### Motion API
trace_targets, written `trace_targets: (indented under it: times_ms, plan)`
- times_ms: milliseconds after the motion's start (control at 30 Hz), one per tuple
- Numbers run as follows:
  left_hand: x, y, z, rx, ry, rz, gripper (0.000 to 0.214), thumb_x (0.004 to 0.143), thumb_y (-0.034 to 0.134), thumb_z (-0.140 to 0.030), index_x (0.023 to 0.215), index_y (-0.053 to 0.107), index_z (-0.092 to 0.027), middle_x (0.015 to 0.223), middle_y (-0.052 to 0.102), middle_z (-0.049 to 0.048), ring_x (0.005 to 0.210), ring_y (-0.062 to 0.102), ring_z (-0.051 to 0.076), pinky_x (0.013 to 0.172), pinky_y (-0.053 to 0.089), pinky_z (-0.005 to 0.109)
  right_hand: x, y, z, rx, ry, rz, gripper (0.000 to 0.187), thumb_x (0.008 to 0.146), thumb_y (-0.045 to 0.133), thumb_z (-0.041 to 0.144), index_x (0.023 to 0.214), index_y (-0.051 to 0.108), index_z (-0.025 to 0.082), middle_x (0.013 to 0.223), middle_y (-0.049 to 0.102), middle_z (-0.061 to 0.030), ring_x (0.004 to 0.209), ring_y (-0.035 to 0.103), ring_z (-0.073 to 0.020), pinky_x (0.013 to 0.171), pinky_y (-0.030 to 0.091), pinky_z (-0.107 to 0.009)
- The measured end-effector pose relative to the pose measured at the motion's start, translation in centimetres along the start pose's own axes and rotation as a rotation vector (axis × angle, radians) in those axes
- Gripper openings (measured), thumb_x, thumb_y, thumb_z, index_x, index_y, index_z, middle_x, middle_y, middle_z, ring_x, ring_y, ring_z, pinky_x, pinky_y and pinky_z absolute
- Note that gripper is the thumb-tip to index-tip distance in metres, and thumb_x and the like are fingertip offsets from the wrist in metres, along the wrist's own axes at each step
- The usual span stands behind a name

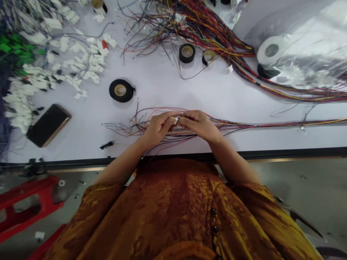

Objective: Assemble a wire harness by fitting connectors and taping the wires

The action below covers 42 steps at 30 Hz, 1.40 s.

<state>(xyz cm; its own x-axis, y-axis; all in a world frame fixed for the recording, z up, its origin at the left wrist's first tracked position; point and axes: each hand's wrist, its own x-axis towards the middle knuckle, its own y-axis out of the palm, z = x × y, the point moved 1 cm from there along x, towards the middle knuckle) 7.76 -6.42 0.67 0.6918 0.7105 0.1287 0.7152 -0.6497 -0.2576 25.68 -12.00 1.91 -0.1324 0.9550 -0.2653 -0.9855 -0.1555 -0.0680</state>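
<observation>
My left hand and my right hand meet over the white table, near its front edge. Both are closed in a pinch on a small white connector held between the fingertips. Thin coloured wires fan out to the left under my hands. The same bundle runs off to the right along the table.
A black tape roll lies left of centre, with two more farther back. A dark phone lies at the left. White connectors are scattered at the back left. A large wire harness and a plastic bag lie at the back right.
</observation>
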Motion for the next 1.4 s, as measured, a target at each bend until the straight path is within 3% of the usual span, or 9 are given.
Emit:
trace_targets:
  times_ms: [233,400,567,733,900,1067,1233,1333,1400]
  plan:
    - [0.1,-0.4,0.4,-0.054,-0.060,0.002,0.039,0.101,0.046,-0.044,0.116,0.069,-0.017,0.068,0.062,0.0004,0.053,0.056,0.007,0.052,0.046,0.018,-0.8,0.0,-0.3,-0.286,-0.209,-0.155,0.021,0.090,0.056,0.024,0.070,0.057,0.016,0.065,0.050,0.0030,0.063,0.043,-0.0092,0.064,0.034,-0.025]
    - [0.8,-0.7,-0.8,-0.073,-0.082,0.114,0.038,0.099,0.050,-0.046,0.117,0.069,-0.018,0.058,0.056,-0.0026,0.049,0.052,0.007,0.050,0.045,0.018,-1.2,0.6,-0.9,-0.387,-0.368,-0.235,0.021,0.094,0.054,0.022,0.073,0.059,0.018,0.070,0.056,0.0010,0.066,0.049,-0.0111,0.068,0.040,-0.027]
    - [1.3,-0.8,-2.1,-0.199,-0.178,0.075,0.036,0.097,0.053,-0.049,0.096,0.070,-0.017,0.056,0.053,-0.0027,0.047,0.052,0.008,0.046,0.044,0.020,-1.5,1.1,-0.8,-0.625,-0.479,-0.441,0.013,0.095,0.057,0.029,0.086,0.064,0.022,0.092,0.064,-0.0058,0.089,0.058,-0.0204,0.086,0.046,-0.039]
    - [0.3,-0.8,-1.8,0.044,-0.092,-0.144,0.031,0.088,0.066,-0.034,0.116,0.065,-0.020,0.085,0.065,0.0014,0.065,0.057,0.008,0.059,0.049,0.021,-1.5,0.6,-1.2,-0.478,-0.395,-0.340,0.027,0.094,0.061,0.034,0.117,0.062,0.021,0.109,0.070,-0.0076,0.099,0.065,-0.0204,0.091,0.051,-0.038]
    - [-0.6,-0.4,-0.1,-0.034,-0.154,-0.180,0.023,0.086,0.069,-0.034,0.104,0.069,-0.020,0.076,0.064,-0.0001,0.064,0.059,0.011,0.061,0.053,0.025,-1.4,0.1,-1.9,-0.467,-0.398,-0.285,0.018,0.093,0.062,0.035,0.101,0.070,0.022,0.096,0.072,-0.0038,0.090,0.066,-0.0181,0.085,0.051,-0.034]
    - [-0.8,-0.2,0.2,0.174,0.047,-0.275,0.016,0.086,0.070,-0.034,0.095,0.073,-0.021,0.091,0.070,0.0047,0.088,0.064,0.016,0.083,0.053,0.031,-1.5,-0.2,-4.5,-0.831,-0.279,-0.336,0.020,0.095,0.060,0.034,0.088,0.073,0.021,0.094,0.069,-0.0069,0.092,0.061,-0.0222,0.087,0.047,-0.039]
    - [-0.4,0.7,2.1,-0.488,-0.358,-0.313,0.031,0.071,0.083,-0.040,0.092,0.071,-0.019,0.067,0.061,-0.0033,0.059,0.057,0.009,0.060,0.049,0.023,-2.5,-0.8,-4.9,-0.942,-0.187,-0.248,0.021,0.095,0.058,0.032,0.103,0.070,0.017,0.106,0.068,-0.0124,0.102,0.060,-0.0281,0.091,0.047,-0.044]
    - [0.0,1.1,2.8,-0.814,-0.496,-0.343,0.038,0.061,0.089,-0.038,0.088,0.072,-0.018,0.068,0.061,-0.0043,0.060,0.057,0.006,0.062,0.049,0.020,-1.3,-1.6,-1.8,-0.823,-0.295,-0.208,0.040,0.087,0.069,0.040,0.120,0.063,0.019,0.117,0.066,-0.0128,0.109,0.060,-0.0300,0.094,0.047,-0.048]
    - [0.1,1.3,2.9,-0.912,-0.490,-0.361,0.037,0.061,0.089,-0.040,0.086,0.073,-0.018,0.071,0.063,-0.0033,0.063,0.057,0.005,0.064,0.049,0.019,1.4,-1.1,1.2,-0.714,-0.422,-0.250,0.035,0.089,0.067,0.038,0.119,0.062,0.022,0.115,0.066,-0.0107,0.106,0.061,-0.0267,0.094,0.048,-0.045]
